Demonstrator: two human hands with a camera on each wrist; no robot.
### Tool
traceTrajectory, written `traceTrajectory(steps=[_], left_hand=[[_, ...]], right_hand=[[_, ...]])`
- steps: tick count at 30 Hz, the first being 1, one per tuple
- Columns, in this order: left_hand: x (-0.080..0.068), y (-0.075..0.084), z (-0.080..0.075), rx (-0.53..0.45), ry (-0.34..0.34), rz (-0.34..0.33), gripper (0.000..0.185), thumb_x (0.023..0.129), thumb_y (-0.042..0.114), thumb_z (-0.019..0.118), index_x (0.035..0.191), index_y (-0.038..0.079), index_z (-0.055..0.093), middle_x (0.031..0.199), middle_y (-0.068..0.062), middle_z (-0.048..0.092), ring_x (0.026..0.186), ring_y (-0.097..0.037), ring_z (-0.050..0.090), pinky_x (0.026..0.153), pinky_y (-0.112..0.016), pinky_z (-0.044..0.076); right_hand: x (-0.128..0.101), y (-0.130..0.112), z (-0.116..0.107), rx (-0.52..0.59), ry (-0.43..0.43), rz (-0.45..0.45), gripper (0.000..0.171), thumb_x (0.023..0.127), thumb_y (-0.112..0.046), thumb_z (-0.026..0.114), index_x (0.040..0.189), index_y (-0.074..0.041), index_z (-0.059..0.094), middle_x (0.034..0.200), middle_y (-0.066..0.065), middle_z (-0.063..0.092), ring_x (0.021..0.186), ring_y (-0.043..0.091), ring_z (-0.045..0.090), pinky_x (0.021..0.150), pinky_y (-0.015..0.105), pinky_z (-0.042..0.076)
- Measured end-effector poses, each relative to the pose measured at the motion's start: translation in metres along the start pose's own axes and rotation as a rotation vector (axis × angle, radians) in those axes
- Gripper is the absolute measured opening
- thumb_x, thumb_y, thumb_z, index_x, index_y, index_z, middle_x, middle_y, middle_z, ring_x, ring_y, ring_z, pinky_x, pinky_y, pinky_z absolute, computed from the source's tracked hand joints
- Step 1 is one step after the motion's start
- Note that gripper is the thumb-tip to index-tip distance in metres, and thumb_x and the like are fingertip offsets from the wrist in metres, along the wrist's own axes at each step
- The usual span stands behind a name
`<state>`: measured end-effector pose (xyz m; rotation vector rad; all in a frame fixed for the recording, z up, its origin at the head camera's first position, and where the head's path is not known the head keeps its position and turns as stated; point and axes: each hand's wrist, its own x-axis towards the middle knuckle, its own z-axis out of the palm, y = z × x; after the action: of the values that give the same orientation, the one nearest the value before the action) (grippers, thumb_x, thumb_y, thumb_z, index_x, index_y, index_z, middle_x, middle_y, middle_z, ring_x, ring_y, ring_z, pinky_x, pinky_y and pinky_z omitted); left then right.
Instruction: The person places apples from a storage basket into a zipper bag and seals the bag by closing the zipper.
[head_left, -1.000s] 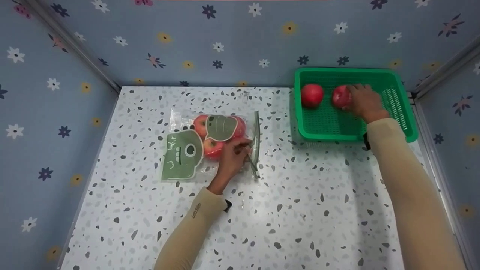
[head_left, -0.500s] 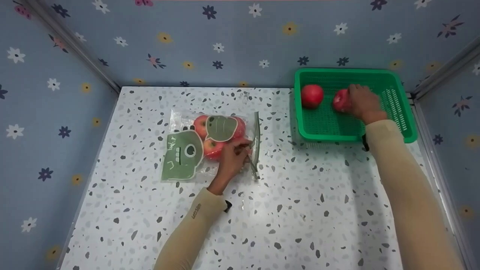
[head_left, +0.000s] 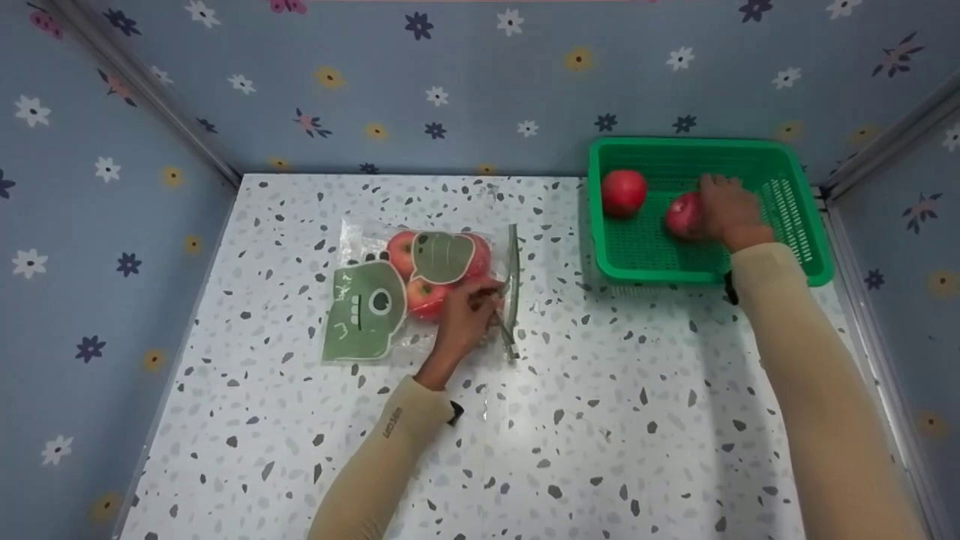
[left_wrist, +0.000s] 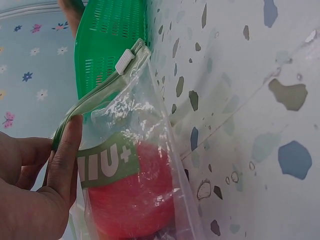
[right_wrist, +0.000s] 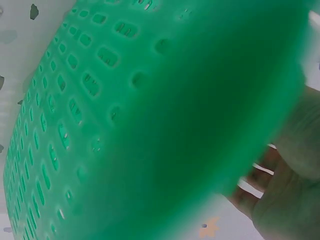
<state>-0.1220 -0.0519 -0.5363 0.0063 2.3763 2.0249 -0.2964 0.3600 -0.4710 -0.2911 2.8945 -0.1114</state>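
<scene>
Upper right, the right hand (head_left: 726, 212) grips an apple (head_left: 683, 214) in the green basket (head_left: 802, 247); mid-frame, the left hand (head_left: 463, 319) pinches the zip bag (head_left: 375, 300).

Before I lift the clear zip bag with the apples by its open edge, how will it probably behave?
The zip bag is thin, clear film that wrinkles near the left hand, so it will probably sag. The three apples inside look heavy for it and may roll toward the low end. Its mouth looks unsealed in the left wrist view, so tipping could spill them.
</scene>
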Motion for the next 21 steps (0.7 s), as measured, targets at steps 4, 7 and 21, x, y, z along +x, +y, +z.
traceTrajectory(steps=[4,7,21], left_hand=[[-0.001,0.001,0.000,-0.005,-0.005,0.012,0.021,0.098,-0.007,0.061,0.116,-0.008,0.072,0.092,-0.022,0.071,0.066,-0.008,0.061,0.057,-0.019,0.052],[-0.001,0.002,-0.001,-0.004,-0.008,0.022,0.021,0.098,-0.007,0.062,0.117,-0.009,0.072,0.092,-0.023,0.071,0.066,-0.008,0.061,0.058,-0.019,0.052],[-0.001,0.001,-0.001,0.001,0.002,0.005,0.021,0.098,-0.006,0.062,0.116,-0.006,0.073,0.092,-0.022,0.071,0.068,-0.009,0.062,0.059,-0.019,0.052]], right_hand=[[-0.002,-0.001,0.000,-0.017,-0.041,-0.006,0.079,0.090,-0.026,0.077,0.143,0.019,0.039,0.138,0.043,0.041,0.127,0.059,0.041,0.098,0.075,0.046],[-0.003,-0.003,0.001,0.020,-0.072,0.016,0.076,0.091,-0.031,0.074,0.142,0.016,0.041,0.135,0.042,0.045,0.122,0.057,0.045,0.096,0.074,0.047],[-0.011,-0.011,-0.001,-0.041,0.061,-0.077,0.074,0.087,-0.025,0.081,0.141,0.013,0.048,0.136,0.039,0.053,0.122,0.056,0.048,0.098,0.073,0.047]])
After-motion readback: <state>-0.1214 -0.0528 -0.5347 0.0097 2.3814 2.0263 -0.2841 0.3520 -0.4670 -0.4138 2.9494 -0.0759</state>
